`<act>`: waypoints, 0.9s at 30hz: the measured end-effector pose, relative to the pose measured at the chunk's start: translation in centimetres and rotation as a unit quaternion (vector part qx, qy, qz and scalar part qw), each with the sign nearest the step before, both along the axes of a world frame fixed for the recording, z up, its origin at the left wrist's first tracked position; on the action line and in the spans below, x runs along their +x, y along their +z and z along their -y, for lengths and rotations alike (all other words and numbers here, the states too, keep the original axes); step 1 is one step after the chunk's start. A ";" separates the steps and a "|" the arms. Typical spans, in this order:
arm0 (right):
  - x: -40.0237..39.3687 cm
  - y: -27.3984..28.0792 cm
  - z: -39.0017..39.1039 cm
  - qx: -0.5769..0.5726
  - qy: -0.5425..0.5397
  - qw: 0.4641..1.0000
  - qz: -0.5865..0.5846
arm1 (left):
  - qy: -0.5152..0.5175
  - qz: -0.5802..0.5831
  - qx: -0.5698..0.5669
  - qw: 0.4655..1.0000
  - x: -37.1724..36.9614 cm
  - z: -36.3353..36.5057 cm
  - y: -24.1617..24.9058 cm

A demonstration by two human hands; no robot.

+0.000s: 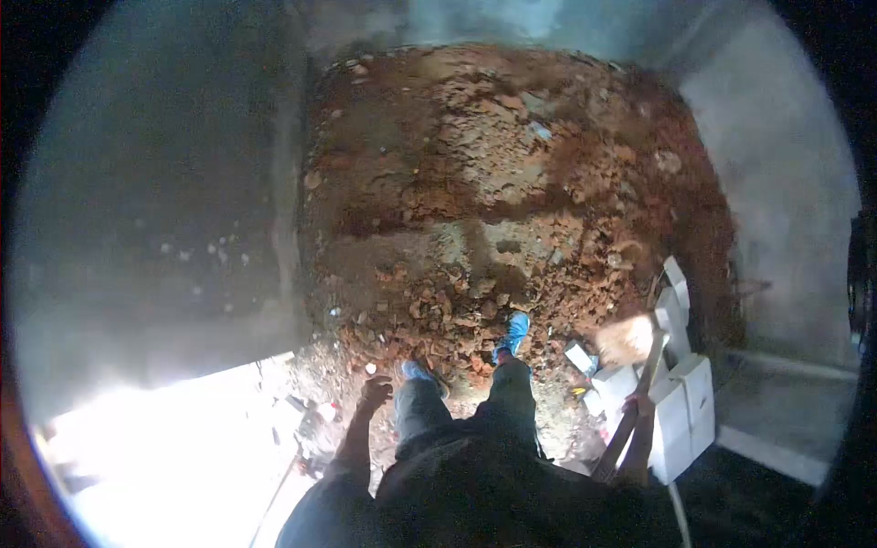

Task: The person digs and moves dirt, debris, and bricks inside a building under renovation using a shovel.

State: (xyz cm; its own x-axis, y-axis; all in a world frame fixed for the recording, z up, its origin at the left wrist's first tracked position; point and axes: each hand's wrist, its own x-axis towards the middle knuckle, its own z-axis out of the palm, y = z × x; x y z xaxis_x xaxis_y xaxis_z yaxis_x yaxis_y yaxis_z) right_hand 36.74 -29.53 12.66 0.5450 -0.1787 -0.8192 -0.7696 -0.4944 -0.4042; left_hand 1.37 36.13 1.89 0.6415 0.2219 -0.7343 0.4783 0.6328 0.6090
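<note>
From above, my left hand (375, 393) hangs beside my left leg with its fingers partly curled and apart, and nothing shows in it. Low on the right, my right hand (639, 403) is wrapped round a long wooden handle (654, 361) that slants past white blocks. The handle's upper end meets a bright, washed-out patch, so what is fixed there cannot be made out. My blue shoes (516, 332) stand at the near edge of reddish rubble and soil (438, 301).
White blocks (671, 429) are stacked at the lower right. Grey walls rise on the left (164, 228), at the far end and on the right (776, 183). Glaring light fills the opening at the lower left. Small debris lies near my left hand.
</note>
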 end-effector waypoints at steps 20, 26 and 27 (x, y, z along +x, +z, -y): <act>12.2 3.7 -38.9 0.020 0.345 0.936 -0.062 | 0.276 -0.280 0.024 0.919 -2.7 -0.5 -4.6; 30.8 -1.4 -51.4 0.067 0.424 0.902 -0.054 | 0.376 -0.151 0.157 0.901 17.2 -1.1 -9.9; 33.9 -1.3 -52.4 0.065 0.429 0.899 -0.055 | 0.360 -0.194 0.200 0.890 20.1 -0.9 -9.8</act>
